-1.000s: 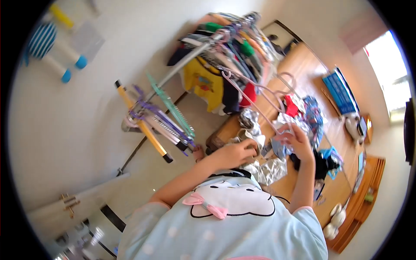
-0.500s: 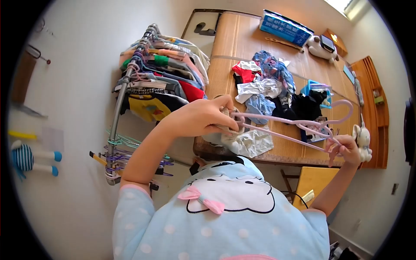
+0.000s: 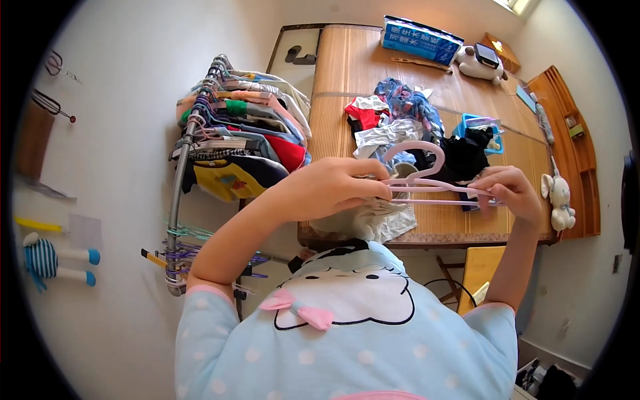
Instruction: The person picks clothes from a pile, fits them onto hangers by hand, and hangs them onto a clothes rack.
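A pale pink clothes hanger [image 3: 427, 183] spans the gap between my two hands, its hook pointing up. My left hand [image 3: 337, 190] is closed around a pale grey-beige garment [image 3: 357, 223] and the hanger's left end. The garment hangs below these fingers over the bed's near edge; its shape is partly hidden by the hand. At the hanger's other end, my right hand [image 3: 510, 191] pinches the bar between thumb and fingers.
Behind the hanger, a pile of clothes [image 3: 407, 117] lies on the mat-covered bed [image 3: 340, 67], beside a blue basket [image 3: 495, 143]. A metal rack [image 3: 183, 173] full of hung clothes stands left. A plush toy [image 3: 560, 203] hangs at the right edge.
The hanger has turned so its hook now points up rather than right. My right hand has come inward and up, closer to my left hand. The view has shifted slightly.
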### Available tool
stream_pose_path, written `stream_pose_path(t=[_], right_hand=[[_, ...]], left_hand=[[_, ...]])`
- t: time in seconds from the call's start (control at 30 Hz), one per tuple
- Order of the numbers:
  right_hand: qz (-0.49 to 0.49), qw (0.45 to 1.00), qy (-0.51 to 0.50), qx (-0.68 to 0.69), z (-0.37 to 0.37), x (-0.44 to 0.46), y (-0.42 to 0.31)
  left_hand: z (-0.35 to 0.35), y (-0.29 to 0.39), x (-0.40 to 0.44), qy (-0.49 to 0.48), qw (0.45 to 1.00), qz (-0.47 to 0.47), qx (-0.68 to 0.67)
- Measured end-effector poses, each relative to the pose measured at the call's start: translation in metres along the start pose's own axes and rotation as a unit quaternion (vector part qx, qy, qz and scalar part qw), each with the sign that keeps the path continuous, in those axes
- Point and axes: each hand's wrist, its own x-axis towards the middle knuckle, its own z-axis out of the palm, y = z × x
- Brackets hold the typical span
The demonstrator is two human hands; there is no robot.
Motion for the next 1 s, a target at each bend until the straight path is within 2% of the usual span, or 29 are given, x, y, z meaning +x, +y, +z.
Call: stream_pose_path(t=[0.07, 0.1, 0.17, 0.2, 0.23, 0.27, 0.33, 0.4, 0.43, 0.5, 0.53, 0.6, 0.63, 0.67, 0.73, 0.8, 0.87, 0.93, 1.0], right_hand=[[-0.041, 0.979, 0.079, 0.184, 0.012, 0.003, 0.012], [-0.039, 0.966, 0.107, 0.231, 0.018, 0.004, 0.027], [-0.036, 0.900, 0.102, 0.423, 0.018, 0.014, 0.050], [-0.037, 0.853, 0.100, 0.511, 0.019, 0.023, 0.068], [0.053, 0.918, 0.167, 0.357, 0.029, 0.038, 0.089], [0.142, 0.945, 0.227, 0.190, 0.043, 0.055, 0.101], [0.067, 0.977, 0.141, 0.142, 0.082, 0.074, 0.095], [0.057, 0.971, 0.025, 0.231, 0.101, 0.090, 0.064], [0.057, 0.971, 0.029, 0.232, 0.107, 0.095, 0.065], [0.215, 0.971, -0.001, 0.103, 0.118, 0.104, 0.082], [0.216, 0.971, 0.003, 0.104, 0.131, 0.099, 0.110], [0.139, 0.983, -0.005, -0.119, 0.147, 0.096, 0.102], [0.225, 0.962, -0.084, -0.128, 0.136, 0.082, 0.097], [0.226, 0.962, -0.082, -0.129, 0.131, 0.073, 0.111], [0.267, 0.960, 0.086, -0.003, 0.113, 0.044, 0.153], [0.292, 0.948, 0.114, 0.060, 0.076, 0.027, 0.089], [0.321, 0.938, 0.111, 0.073, 0.057, 0.011, 0.065], [0.292, 0.944, 0.141, 0.060, 0.051, 0.000, 0.054], [0.268, 0.954, 0.131, 0.015, 0.042, -0.012, 0.041]], left_hand=[[0.009, -0.003, -0.003, 0.056, 0.995, 0.004, -0.085], [0.012, -0.002, -0.006, 0.053, 0.995, 0.008, -0.085], [0.016, 0.001, -0.011, 0.174, 0.968, -0.052, -0.173], [0.014, 0.003, -0.010, 0.170, 0.969, -0.049, -0.175], [0.011, 0.007, -0.009, 0.160, 0.975, -0.045, -0.150], [0.010, 0.009, -0.007, 0.150, 0.980, -0.041, -0.123], [0.013, 0.007, -0.006, 0.135, 0.985, -0.023, -0.104], [0.017, 0.006, -0.005, 0.174, 0.982, 0.025, -0.067], [0.017, 0.006, -0.006, 0.171, 0.983, 0.026, -0.068], [0.016, 0.007, -0.009, 0.165, 0.984, 0.010, -0.066], [0.017, 0.009, -0.010, 0.162, 0.984, 0.012, -0.067], [0.017, 0.011, -0.011, 0.199, 0.978, 0.012, -0.067], [0.015, 0.010, -0.012, 0.198, 0.978, 0.014, -0.067], [0.013, 0.007, -0.016, 0.189, 0.980, -0.003, -0.061], [0.011, -0.004, -0.026, 0.182, 0.981, -0.020, -0.058], [0.014, -0.020, -0.038, 0.136, 0.989, -0.052, -0.021], [0.022, -0.026, -0.044, 0.136, 0.987, -0.068, -0.044], [0.026, -0.031, -0.048, 0.159, 0.981, -0.075, -0.082], [0.021, -0.034, -0.054, 0.139, 0.984, -0.081, -0.078]])
